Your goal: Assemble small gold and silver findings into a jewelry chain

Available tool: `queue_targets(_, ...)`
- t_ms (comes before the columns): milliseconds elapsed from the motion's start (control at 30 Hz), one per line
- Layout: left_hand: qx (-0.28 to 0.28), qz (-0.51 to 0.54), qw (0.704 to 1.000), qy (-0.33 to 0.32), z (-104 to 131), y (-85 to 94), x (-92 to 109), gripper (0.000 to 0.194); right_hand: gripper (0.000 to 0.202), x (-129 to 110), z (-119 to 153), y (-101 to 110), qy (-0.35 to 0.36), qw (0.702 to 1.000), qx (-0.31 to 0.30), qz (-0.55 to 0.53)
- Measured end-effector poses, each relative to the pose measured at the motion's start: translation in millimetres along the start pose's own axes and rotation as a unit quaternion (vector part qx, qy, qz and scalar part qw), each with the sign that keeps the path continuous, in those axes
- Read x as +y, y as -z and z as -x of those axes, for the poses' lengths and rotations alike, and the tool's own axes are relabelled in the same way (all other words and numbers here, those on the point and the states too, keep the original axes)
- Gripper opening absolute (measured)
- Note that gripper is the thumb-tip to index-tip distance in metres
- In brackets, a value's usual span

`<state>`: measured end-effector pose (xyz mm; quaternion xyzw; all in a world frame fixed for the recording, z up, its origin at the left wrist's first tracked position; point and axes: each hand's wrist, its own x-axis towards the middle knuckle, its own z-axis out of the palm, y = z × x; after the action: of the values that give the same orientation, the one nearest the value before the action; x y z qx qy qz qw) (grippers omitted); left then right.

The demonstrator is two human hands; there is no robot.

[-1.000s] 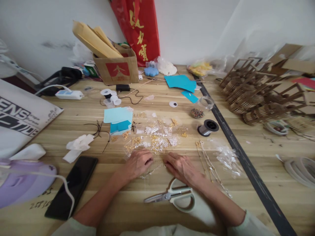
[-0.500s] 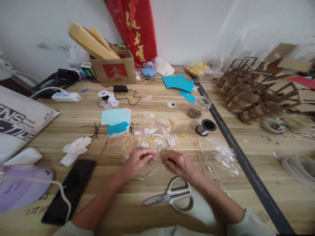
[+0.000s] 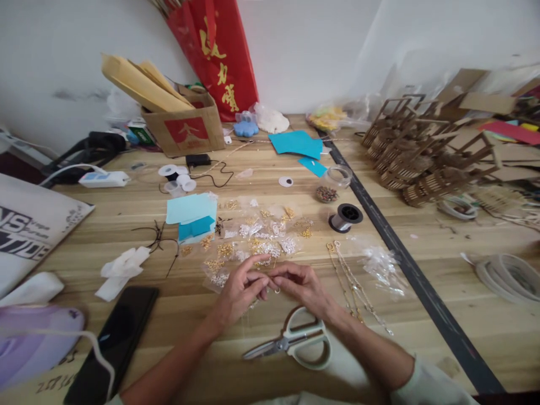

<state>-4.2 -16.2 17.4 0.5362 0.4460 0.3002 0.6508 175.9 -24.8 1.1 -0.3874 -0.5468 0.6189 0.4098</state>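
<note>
My left hand (image 3: 244, 287) and my right hand (image 3: 301, 284) meet fingertip to fingertip over the wooden table, just below several small bags of gold and silver beads (image 3: 270, 246). Both hands are pinched together; what lies between the fingertips is too small to make out. A small pale ring (image 3: 277, 291) shows under the fingers, and part of a thin beaded strand hangs beneath my left hand. Scissors (image 3: 291, 340) with pale handles lie partly open close below my right hand. Chains (image 3: 350, 281) lie to the right, near a wire spool (image 3: 346, 217).
A black phone (image 3: 113, 343) and crumpled white tissue (image 3: 122, 271) lie at the left. Blue paper (image 3: 192, 211), a jar of beads (image 3: 327, 194) and a cardboard box (image 3: 185, 126) stand or lie farther back. Brown wooden baskets (image 3: 430, 163) are stacked at the right.
My hands, apart before, have come together at the fingertips and now cover most of the beaded strand. The whole view has shifted slightly.
</note>
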Motion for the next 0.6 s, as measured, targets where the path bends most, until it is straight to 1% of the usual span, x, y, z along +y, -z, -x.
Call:
queue_targets(100,0.009,-0.014,1.000,0.001,1.3,-3.1,-0.9,0.051,0.020,5.0,0.3,-0.6,-0.011,0.999,0.011,-0.045)
queue_targets(200,0.007,-0.019,1.000,-0.001,2.9,-5.7,-0.9,0.050,0.020,8.1,0.7,-1.7,-0.017,0.998,0.011,-0.068)
queue_targets(333,0.008,-0.020,1.000,-0.003,3.1,-8.3,-0.2,0.050,0.022,5.8,1.2,-3.6,-0.010,0.998,0.006,-0.066)
queue_targets(433,0.011,0.001,1.000,0.007,1.9,-9.3,-0.6,0.047,0.025,2.7,1.5,-4.1,-0.006,0.998,0.007,-0.068)
queue_targets(500,0.013,0.024,0.999,0.018,0.9,-9.4,-1.9,0.043,0.027,1.9,1.5,-3.2,-0.007,0.998,0.018,-0.063)
queue_targets(600,0.012,0.047,0.998,0.034,-0.2,-9.1,-4.3,0.035,0.028,2.1,1.5,-0.4,-0.008,0.998,0.054,-0.043)
